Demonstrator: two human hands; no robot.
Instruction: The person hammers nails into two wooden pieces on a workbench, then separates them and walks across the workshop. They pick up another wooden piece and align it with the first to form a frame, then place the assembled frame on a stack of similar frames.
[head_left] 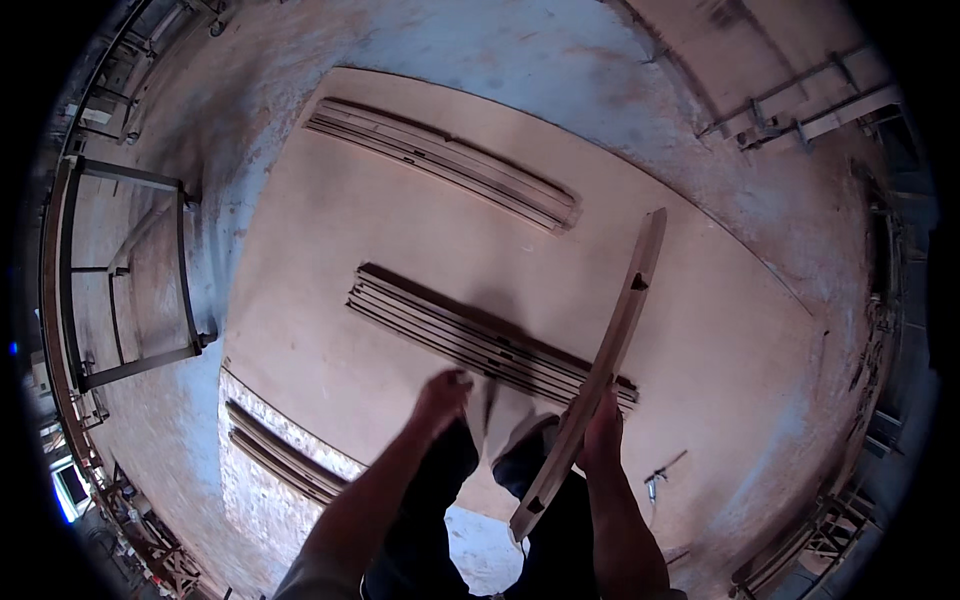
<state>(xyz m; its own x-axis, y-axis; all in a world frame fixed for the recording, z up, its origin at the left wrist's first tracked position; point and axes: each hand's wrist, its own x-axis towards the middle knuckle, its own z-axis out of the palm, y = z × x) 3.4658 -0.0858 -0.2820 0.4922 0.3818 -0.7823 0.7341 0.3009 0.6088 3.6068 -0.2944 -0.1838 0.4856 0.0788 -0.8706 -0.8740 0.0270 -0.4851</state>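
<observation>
In my right hand is a long wooden rail, its fingers wrapped round it below the middle. The rail slants from near my legs up to the far right, with dark notches near both ends. My left hand is closed in front of my left knee, apart from the rail. Something small and pale shows at its fingertips, too blurred to name. Just beyond my hands lies a row of similar wooden rails, side by side on a large tan board. The held rail passes over that row's right end.
Another bundle of rails lies farther off on the board. More strips rest on a whitish panel at the lower left. A small tool with a hose lies to my right. A metal frame stands at the left.
</observation>
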